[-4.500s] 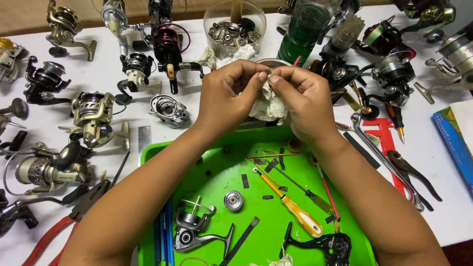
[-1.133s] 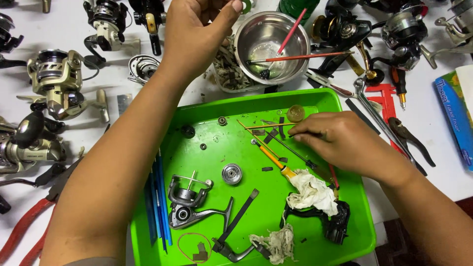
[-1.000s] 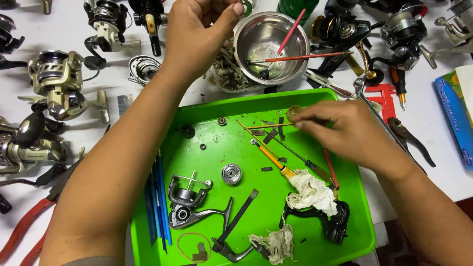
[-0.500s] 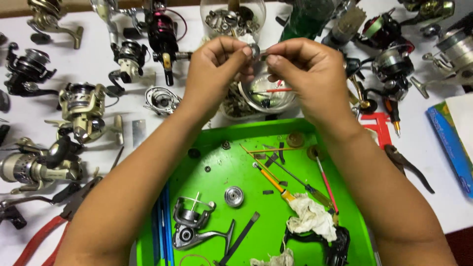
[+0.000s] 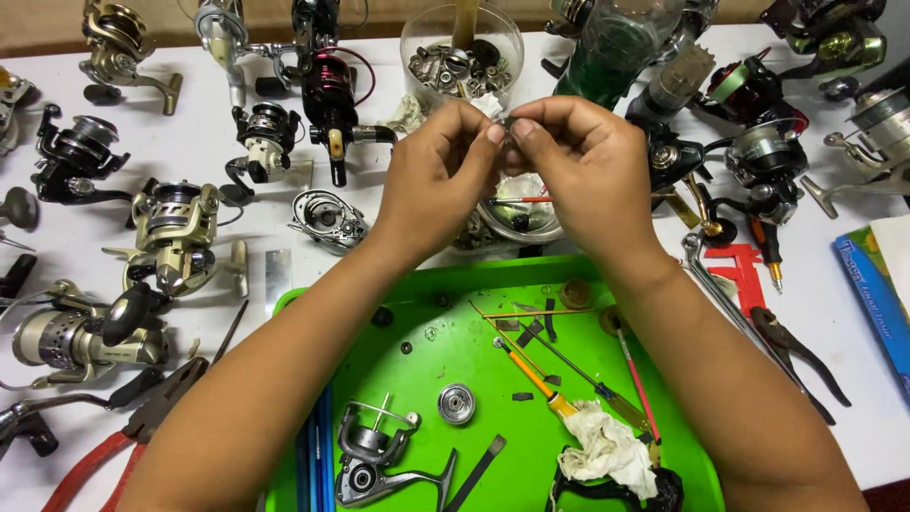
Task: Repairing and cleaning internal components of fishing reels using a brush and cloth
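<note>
A white table [image 5: 834, 313] lay crowded with fishing reels to every edge. The green tray [image 5: 445, 294] kept open floor at its middle (tools along the right). Above its far rim, the left hand [image 5: 438, 180] and right hand [image 5: 583, 166] together pinched a small metal part [image 5: 505, 123].

— How many bare hands are up over the table?
— Two: a left hand [image 5: 438, 175] and a right hand [image 5: 578, 161].
— And trays?
— One bright green plastic tray [image 5: 455, 284].
— What's in it that can be counted?
— One crumpled white cloth rag [image 5: 607, 455], one small round silver metal spool [image 5: 456, 403], one yellow-handled screwdriver [image 5: 540, 389].
— Beside it?
— One red-handled pair of pliers [image 5: 114, 446], one clear plastic tub of metal parts [image 5: 462, 47].
</note>
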